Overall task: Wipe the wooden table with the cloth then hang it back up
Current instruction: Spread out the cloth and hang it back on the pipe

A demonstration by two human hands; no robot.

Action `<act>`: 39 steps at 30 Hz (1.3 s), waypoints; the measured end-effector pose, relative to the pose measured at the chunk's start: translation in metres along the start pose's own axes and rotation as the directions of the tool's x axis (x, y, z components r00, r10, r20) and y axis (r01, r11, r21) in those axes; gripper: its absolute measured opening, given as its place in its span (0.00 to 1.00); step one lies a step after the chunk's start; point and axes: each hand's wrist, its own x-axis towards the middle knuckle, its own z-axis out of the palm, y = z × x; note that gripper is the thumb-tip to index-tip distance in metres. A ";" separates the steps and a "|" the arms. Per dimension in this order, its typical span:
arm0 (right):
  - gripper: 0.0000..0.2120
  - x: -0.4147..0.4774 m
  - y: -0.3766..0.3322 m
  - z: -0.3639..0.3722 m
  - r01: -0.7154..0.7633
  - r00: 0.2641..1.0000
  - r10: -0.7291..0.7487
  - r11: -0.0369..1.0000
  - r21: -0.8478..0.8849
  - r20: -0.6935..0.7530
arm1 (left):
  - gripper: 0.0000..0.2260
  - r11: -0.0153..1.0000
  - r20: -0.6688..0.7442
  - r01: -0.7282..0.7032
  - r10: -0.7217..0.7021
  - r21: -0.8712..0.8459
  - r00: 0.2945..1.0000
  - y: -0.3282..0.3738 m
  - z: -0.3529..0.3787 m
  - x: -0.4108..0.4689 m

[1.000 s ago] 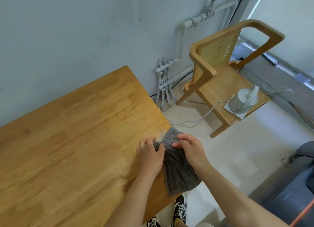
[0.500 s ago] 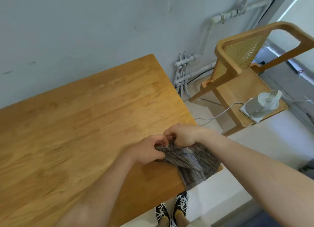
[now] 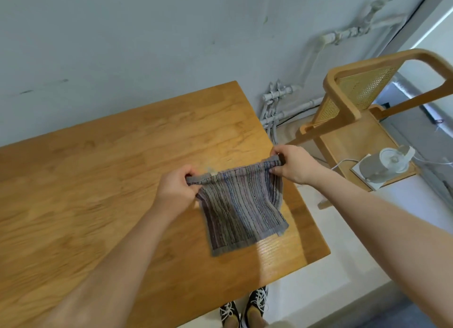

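A grey striped cloth (image 3: 241,208) hangs spread out above the right end of the wooden table (image 3: 98,180). My left hand (image 3: 175,189) pinches its upper left corner and my right hand (image 3: 293,167) pinches its upper right corner, so the top edge is stretched taut between them. The lower edge of the cloth droops toward the tabletop near the table's right front corner; whether it touches the wood I cannot tell.
A wooden chair (image 3: 348,107) with a cane back stands right of the table, with a white kettle (image 3: 382,165) and its cable on the seat. Grey pipes (image 3: 277,102) run along the wall (image 3: 122,33) behind. My shoes (image 3: 242,308) show below the table's front edge.
The cloth lay bunched under both hands at the table's right edge. Now my hands have moved apart and lifted it, so it hangs open between them.
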 end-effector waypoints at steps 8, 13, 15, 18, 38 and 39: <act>0.12 -0.080 0.030 0.057 0.206 0.972 -0.222 0.963 -0.172 -0.079 | 0.11 0.885 0.168 -0.429 0.401 0.184 0.900 -0.033 0.040 -0.066; 0.11 -0.098 0.049 0.083 0.056 0.995 -0.058 0.998 -0.030 -0.086 | 0.14 0.986 0.400 -0.156 0.123 0.052 0.908 -0.040 0.054 -0.079; 0.15 -0.083 0.043 0.079 0.044 0.985 -0.039 0.999 0.026 -0.166 | 0.15 0.994 0.192 -0.099 0.087 0.051 0.978 -0.036 0.053 -0.067; 0.28 -0.052 0.029 0.078 0.102 0.994 -0.107 0.988 -0.117 -0.036 | 0.20 0.964 0.093 -0.005 -0.020 0.267 0.995 -0.032 0.057 -0.043; 0.06 -0.136 0.116 -0.066 -0.221 0.956 0.293 0.764 0.606 -0.020 | 0.06 0.910 -0.082 -0.338 0.328 -0.240 0.941 0.176 0.044 -0.020; 0.06 -0.141 0.129 -0.079 -0.180 0.954 0.298 0.628 0.757 -0.020 | 0.07 0.901 -0.118 -0.375 0.357 -0.217 0.927 0.194 0.050 -0.018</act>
